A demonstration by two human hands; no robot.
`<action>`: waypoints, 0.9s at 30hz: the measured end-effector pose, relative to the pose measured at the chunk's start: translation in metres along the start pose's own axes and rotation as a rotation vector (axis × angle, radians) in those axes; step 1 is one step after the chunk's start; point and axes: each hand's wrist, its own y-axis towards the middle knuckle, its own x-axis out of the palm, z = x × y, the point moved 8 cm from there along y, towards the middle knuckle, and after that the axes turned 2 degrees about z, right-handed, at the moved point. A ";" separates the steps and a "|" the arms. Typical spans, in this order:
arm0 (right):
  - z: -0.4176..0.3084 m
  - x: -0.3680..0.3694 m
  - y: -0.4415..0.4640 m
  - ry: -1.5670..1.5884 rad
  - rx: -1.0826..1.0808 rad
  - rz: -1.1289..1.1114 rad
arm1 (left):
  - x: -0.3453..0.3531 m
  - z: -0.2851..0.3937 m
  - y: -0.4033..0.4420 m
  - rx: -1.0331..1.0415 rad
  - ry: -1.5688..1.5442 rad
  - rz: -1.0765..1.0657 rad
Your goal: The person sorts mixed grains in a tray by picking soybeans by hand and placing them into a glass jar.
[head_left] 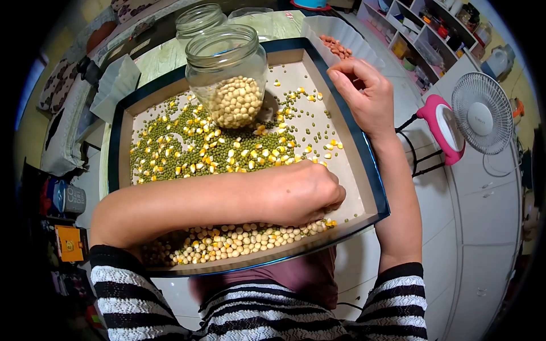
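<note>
A shallow cardboard tray (pixel 372 196) with a dark blue rim holds green mung beans (pixel 187 145), yellow corn kernels (pixel 230 153) and pale soybeans (pixel 239 243), the last banked along the near side. My left hand (pixel 313 193) reaches across from the left, its fingers curled down by the tray floor near the soybeans; the fingertips are hidden. Over the far right rim, my right hand (pixel 364 94) is closed with thumb and forefinger together, beside a clear container of reddish-brown peanuts (pixel 336 48). Whatever either hand holds cannot be made out. A glass jar (pixel 224 62), partly filled with soybeans, stands in the tray.
Behind the tray is a second glass jar (pixel 199 20). A translucent plastic container (pixel 115 88) stands off the left corner. To the right are a pink-and-white fan (pixel 480 116) and a shelf (pixel 421 34) of household items.
</note>
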 end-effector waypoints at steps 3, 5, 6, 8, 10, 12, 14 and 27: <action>0.002 0.000 0.000 -0.005 0.004 0.001 | -0.001 0.003 0.002 0.001 -0.002 -0.008; 0.001 0.000 0.000 -0.009 0.007 -0.002 | -0.002 0.006 0.004 0.004 0.002 -0.017; 0.001 0.000 0.000 -0.014 0.009 -0.005 | -0.003 0.007 0.005 0.003 0.002 -0.017; 0.001 0.001 0.000 -0.015 0.002 -0.004 | -0.002 0.009 0.006 0.009 0.022 -0.055; 0.002 0.000 0.000 -0.018 -0.005 -0.001 | -0.001 0.007 0.006 0.020 0.044 -0.028; 0.004 0.002 -0.001 -0.054 0.005 -0.048 | -0.002 0.007 0.005 0.030 0.065 -0.003; 0.002 0.002 0.000 -0.038 0.002 -0.025 | 0.000 0.010 0.005 0.069 0.097 -0.034; 0.003 0.002 0.000 -0.056 0.035 -0.055 | -0.063 0.030 -0.012 0.166 0.112 0.267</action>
